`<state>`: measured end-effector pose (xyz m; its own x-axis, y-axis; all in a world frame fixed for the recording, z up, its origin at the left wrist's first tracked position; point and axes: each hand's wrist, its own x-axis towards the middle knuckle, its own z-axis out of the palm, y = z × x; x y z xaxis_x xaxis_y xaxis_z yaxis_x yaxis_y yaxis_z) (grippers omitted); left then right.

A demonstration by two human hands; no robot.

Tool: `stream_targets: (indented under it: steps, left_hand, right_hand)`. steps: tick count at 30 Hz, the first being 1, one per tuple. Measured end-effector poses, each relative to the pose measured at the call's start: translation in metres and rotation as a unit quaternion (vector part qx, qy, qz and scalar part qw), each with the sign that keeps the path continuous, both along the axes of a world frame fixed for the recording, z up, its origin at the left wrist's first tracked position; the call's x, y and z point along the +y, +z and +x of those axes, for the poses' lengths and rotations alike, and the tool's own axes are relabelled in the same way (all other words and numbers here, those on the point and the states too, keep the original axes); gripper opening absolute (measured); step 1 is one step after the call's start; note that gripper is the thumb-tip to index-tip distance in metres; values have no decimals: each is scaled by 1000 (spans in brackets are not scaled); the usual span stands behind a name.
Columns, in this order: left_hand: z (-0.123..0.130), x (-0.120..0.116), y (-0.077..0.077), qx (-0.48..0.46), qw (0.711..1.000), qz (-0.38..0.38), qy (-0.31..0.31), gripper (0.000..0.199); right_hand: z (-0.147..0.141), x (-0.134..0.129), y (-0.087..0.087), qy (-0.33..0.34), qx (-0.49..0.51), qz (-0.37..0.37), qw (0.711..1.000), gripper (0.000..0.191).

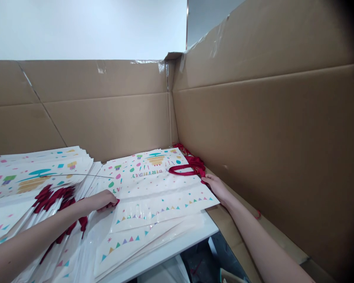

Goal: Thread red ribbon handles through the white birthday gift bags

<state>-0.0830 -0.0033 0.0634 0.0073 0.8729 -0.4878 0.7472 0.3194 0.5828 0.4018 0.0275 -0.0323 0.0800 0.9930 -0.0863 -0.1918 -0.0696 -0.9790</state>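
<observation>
My left hand is closed at the left edge of a white bag printed with colourful birthday figures, with a bit of dark red ribbon showing at its fingertips. At the bag's right edge, my right hand pinches a dark red ribbon handle. A loop of that ribbon lies over the printed side. Beneath are more printed sheets or bags, fanned toward the front. To the left, under and beyond my left forearm, stands a thick stack of similar bags with bunched dark red ribbons.
Tall cardboard walls rise behind and on the right. Red ribbons are heaped by the corner. The white table's edge runs across the front, with dark items below it. A thin dark line crosses the left stack.
</observation>
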Motion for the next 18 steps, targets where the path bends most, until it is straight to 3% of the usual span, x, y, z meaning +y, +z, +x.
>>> stream_targets:
  steps: [3,7,13,18]
  left_hand:
    - [2,1,-1,-17,1000,12,1,25]
    - [10,-1,3,-42,997,23,54,22]
    - [16,-10,18,-175,979,-18,102,22]
    - [7,-9,14,-202,971,-11,124,41]
  right_hand:
    - [0,0,0,2,2,-3,1000,27]
    - [-1,-2,3,3,9,-6,1000,27]
    - [-4,-7,11,0,44,-15,999,30]
    - [-4,-7,13,-7,43,-21,999,32]
